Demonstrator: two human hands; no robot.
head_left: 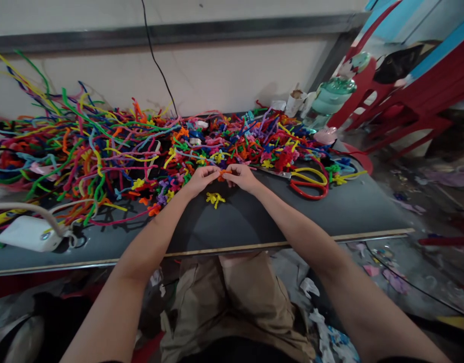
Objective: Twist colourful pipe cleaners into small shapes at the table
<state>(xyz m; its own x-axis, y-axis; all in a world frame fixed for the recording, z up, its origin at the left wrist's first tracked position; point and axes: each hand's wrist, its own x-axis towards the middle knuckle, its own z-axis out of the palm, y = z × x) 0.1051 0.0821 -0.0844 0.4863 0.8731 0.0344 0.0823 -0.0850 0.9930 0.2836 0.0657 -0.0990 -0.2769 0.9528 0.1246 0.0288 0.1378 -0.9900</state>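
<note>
My left hand (200,180) and my right hand (241,178) meet over the middle of the dark table, fingertips pinched close together. Between them is a small orange pipe cleaner piece (221,175), gripped from both sides and partly covered by the fingers. Just below, on the tabletop, lies a yellow bent pipe cleaner shape (215,199), touched by neither hand. To the right of my right hand rest scissors (309,182) with one yellow and one red handle loop, their blades pointing toward my fingers.
A big tangled heap of coloured pipe cleaners (114,146) spreads along the table's back and left. A white power box (30,233) with a cable sits at the front left. At the back right stand a paper cup (295,103) and a green clear container (334,96), near red chairs (413,108).
</note>
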